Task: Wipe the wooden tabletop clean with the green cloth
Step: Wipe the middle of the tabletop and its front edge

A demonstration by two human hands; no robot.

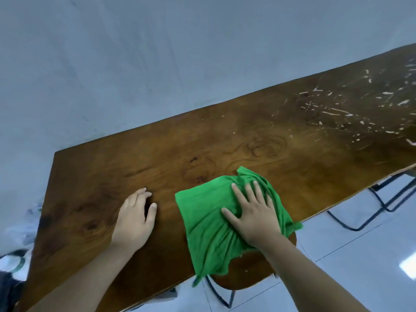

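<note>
The green cloth lies spread and bunched on the near edge of the wooden tabletop, its lower corner hanging over the edge. My right hand presses flat on the cloth's right half, fingers spread. My left hand rests on the bare wood to the left of the cloth, fingers curled loosely, holding nothing. White smears and flecks cover the far right part of the tabletop.
A grey wall runs along the table's far edge. A wooden chair seat on dark metal legs sits under the near edge below the cloth. Another dark metal frame stands on the pale tiled floor at right.
</note>
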